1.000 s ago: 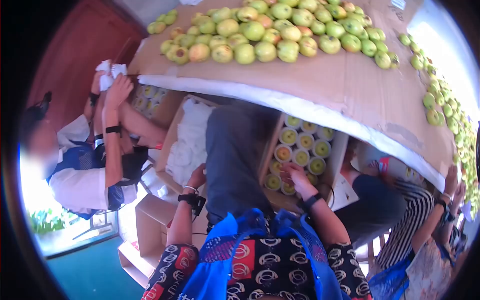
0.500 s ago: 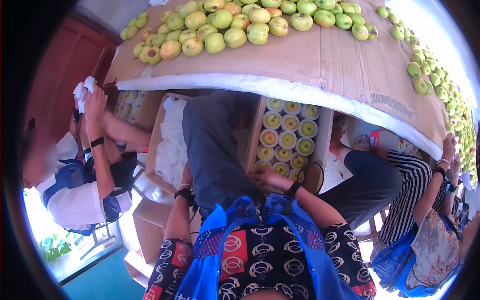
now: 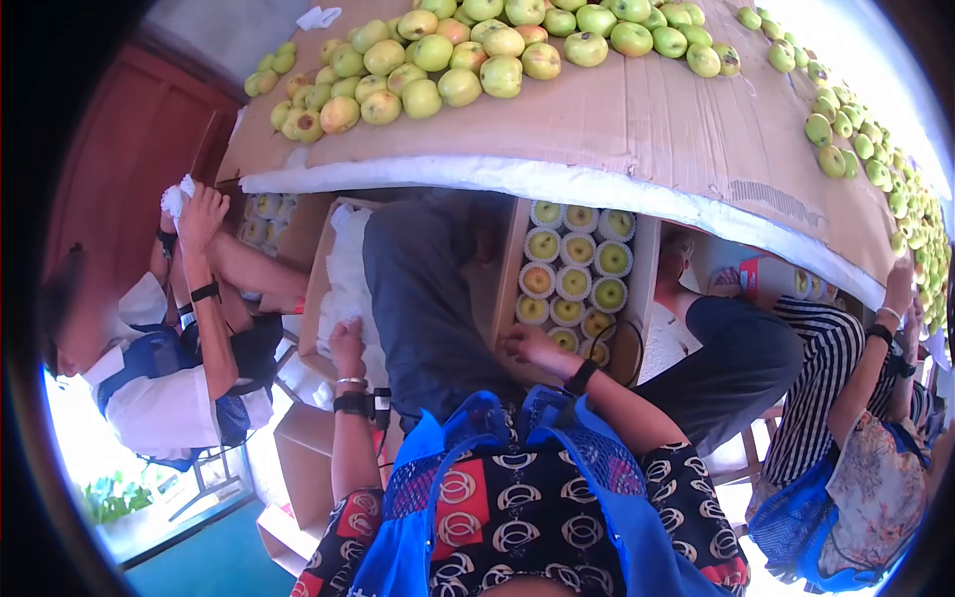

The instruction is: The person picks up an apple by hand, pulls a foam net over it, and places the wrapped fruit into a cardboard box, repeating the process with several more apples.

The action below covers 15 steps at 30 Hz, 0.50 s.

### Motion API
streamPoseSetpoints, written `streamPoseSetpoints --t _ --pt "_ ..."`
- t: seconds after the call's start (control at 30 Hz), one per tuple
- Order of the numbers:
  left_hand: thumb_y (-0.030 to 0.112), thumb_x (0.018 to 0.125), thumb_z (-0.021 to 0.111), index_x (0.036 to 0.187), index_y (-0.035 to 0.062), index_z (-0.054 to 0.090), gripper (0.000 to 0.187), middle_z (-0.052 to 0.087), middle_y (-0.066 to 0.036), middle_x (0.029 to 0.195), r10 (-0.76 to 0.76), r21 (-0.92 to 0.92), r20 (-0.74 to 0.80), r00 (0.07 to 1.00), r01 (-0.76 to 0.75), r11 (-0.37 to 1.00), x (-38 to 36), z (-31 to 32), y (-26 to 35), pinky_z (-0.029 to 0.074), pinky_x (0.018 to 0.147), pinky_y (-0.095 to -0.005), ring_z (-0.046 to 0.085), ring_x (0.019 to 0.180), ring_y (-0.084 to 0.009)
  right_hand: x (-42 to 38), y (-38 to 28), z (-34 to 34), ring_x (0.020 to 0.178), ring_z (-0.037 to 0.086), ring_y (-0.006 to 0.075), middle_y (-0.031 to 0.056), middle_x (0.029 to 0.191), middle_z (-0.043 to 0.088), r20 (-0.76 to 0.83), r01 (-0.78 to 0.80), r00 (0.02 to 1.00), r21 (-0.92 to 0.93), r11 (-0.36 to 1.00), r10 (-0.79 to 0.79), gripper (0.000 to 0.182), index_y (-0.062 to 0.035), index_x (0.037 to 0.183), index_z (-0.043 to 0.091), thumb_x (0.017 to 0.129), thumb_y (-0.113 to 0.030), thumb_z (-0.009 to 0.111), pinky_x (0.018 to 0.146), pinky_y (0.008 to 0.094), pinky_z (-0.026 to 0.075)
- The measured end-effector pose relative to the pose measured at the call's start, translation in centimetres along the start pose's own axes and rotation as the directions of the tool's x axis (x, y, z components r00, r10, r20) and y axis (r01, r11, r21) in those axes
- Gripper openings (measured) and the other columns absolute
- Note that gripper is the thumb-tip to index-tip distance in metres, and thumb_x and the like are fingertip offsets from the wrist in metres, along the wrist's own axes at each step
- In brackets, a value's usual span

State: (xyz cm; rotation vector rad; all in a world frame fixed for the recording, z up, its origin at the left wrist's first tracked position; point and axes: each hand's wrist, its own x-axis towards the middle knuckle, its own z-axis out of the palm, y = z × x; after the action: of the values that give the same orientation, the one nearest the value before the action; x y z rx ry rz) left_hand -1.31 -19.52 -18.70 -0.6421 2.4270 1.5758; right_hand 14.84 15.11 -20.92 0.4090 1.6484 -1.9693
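Observation:
My left hand [image 3: 347,346] is over a carton of white foam fruit nets [image 3: 345,259], left of my leg. Its fingers are drawn together among the nets; whether they pinch one I cannot make out. Near the left wall of a cardboard box [image 3: 509,261], my right hand [image 3: 534,345] lies loosely with its fingers apart, holding nothing. Inside that box, green apples [image 3: 575,284] sit in rows, each in a white foam net.
A cardboard-covered table [image 3: 686,129] bears a heap of green and blushed apples [image 3: 423,97]. At left, a co-worker's hands [image 3: 204,214] hold white foam nets. Another co-worker's hand [image 3: 898,284] reaches the table at right. An open carton [image 3: 303,453] stands lower left.
My left hand has come out from beside my leg, up and left over the foam nets. My right hand has barely moved. The left co-worker's hands have shifted slightly right and down.

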Motion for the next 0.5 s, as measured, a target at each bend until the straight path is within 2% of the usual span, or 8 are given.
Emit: streamPoseSetpoints --t 0.07,0.13,0.17,0.23,0.3,0.37,0.43,0.5 --pt "0.015 0.084 0.063 0.103 0.0062 0.055 0.023 0.057 0.003 0.075 0.017 -0.066 0.022 1.0 -0.015 0.998 -1.6 -0.5 3.1 0.041 0.056 -0.023 0.048 0.063 -0.0034 0.9 0.4 -0.3 0.073 0.055 0.0101 0.002 0.081 0.061 -0.036 0.004 0.999 0.08 0.997 -0.001 0.024 -0.0014 0.102 0.06 0.083 -0.016 0.058 0.063 0.0239 0.044" --pt "0.014 0.088 0.056 0.102 0.0054 0.056 0.016 0.062 -0.002 0.086 0.378 -0.274 -0.109 0.919 -0.394 0.877 -4.5 0.5 8.5 0.045 0.067 -0.0227 0.057 0.076 -0.0075 1.2 -0.1 -0.9 0.075 0.056 0.0111 0.0028 0.081 0.062 -0.067 0.011 0.998 0.154 0.988 -0.001 0.023 -0.0004 0.098 0.062 0.082 -0.015 0.057 0.066 0.0257 0.044" --pt "0.014 0.088 0.056 0.102 0.0054 0.056 0.016 0.062 -0.002 0.086 0.383 -0.272 -0.111 0.917 -0.399 0.876 -6.0 1.2 10.9 0.045 0.067 -0.0227 0.057 0.076 -0.0075 0.9 -1.4 -1.0 0.077 0.056 0.0101 0.0017 0.083 0.061 -0.156 0.097 0.984 0.09 0.991 -0.083 0.023 -0.0018 0.101 0.061 0.083 -0.017 0.058 0.067 0.0244 0.045" --pt "0.013 0.09 0.053 0.104 0.0048 0.056 0.017 0.062 -0.004 0.094 0.497 -0.577 -0.017 0.868 -0.414 0.704 -9.3 3.1 15.3 0.047 0.076 -0.0259 0.059 0.084 -0.0104 0.5 -4.1 -1.4 0.079 0.056 0.009 0.0006 0.085 0.061 -0.231 0.187 0.956 0.017 0.982 -0.178 0.024 -0.0031 0.104 0.06 0.084 -0.018 0.058 0.069 0.0231 0.045" --pt "0.009 0.088 0.052 0.107 0.0032 0.055 0.02 0.061 -0.005 0.1 0.486 -0.645 0.234 0.842 -0.239 0.725 -13.0 5.8 18.2 0.049 0.082 -0.0291 0.059 0.09 -0.013 -0.3 -6.6 -2.2 0.082 0.057 0.0079 0.0 0.092 0.061 -0.216 0.334 0.934 0.256 0.907 -0.283 0.027 -0.0058 0.108 0.058 0.086 -0.021 0.059 0.072 0.0223 0.045" --pt "0.005 0.086 0.051 0.109 0.0021 0.054 0.023 0.061 -0.007 0.101 0.425 -0.694 0.528 0.735 0.084 0.715 -14.9 9.3 18.4 0.049 0.083 -0.0296 0.06 0.092 -0.0147 -1.6 -9.6 -3.1 0.086 0.057 0.0076 -0.0002 0.096 0.061 -0.132 0.413 0.911 0.303 0.859 -0.391 0.026 -0.007 0.11 0.056 0.089 -0.023 0.056 0.074 0.0228 0.046" --pt "0.002 0.085 0.051 0.109 0.0024 0.054 0.024 0.061 -0.006 0.1 0.365 -0.609 0.632 0.684 0.146 0.779 -16.1 12.8 18.6 0.049 0.083 -0.0298 0.06 0.093 -0.0147 -3.3 -12.9 -3.9 0.089 0.056 0.0071 -0.0001 0.098 0.06 -0.131 0.407 0.91 0.469 0.784 -0.394 0.024 -0.0077 0.109 0.057 0.091 -0.023 0.053 0.075 0.0228 0.046" --pt "0.0 0.084 0.051 0.109 0.0027 0.054 0.025 0.061 -0.005 0.099 0.356 -0.569 0.704 0.614 0.188 0.801 -17.0 14.8 19.2 0.049 0.081 -0.0285 0.06 0.092 -0.0137 -4.9 -14.6 -4.8 0.089 0.056 0.0074 -0.0004 0.1 0.06 -0.06 0.437 0.884 0.462 0.772 -0.464 0.025 -0.0072 0.111 0.056 0.092 -0.025 0.052 0.078 0.0236 0.046"
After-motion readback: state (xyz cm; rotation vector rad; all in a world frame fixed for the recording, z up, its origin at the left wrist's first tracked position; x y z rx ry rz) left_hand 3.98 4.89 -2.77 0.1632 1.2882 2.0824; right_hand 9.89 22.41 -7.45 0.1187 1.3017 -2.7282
